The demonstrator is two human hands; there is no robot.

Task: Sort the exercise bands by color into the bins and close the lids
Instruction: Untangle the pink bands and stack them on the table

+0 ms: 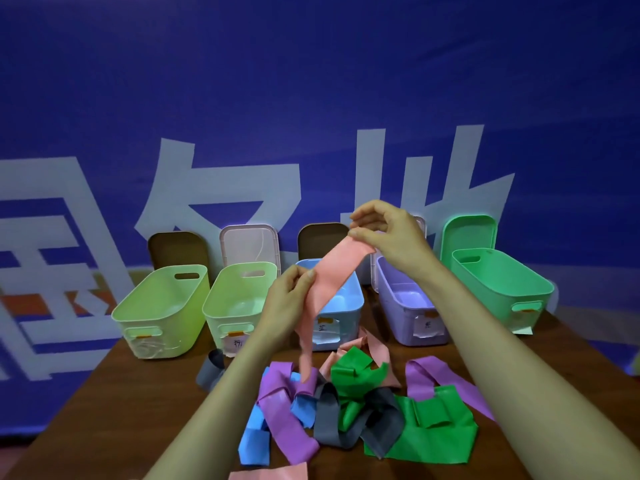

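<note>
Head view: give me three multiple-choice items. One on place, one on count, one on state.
1. The pink band is:
A. inside a bin
B. held up over the pile of bands
C. flat on the floor

2. Bins in the row:
A. three
B. five
C. seven

3. The lids are:
A. all snapped on
B. stacked flat on the table
C. off, standing behind the bins

Answers:
1 B: the left hand and right hand pinch it above the pile.
2 B: the yellow-green bin, light green bin, blue bin, lavender bin and mint bin make five.
3 C: every bin top is open; the mint lid and clear lid, among others, stand upright behind.
</note>
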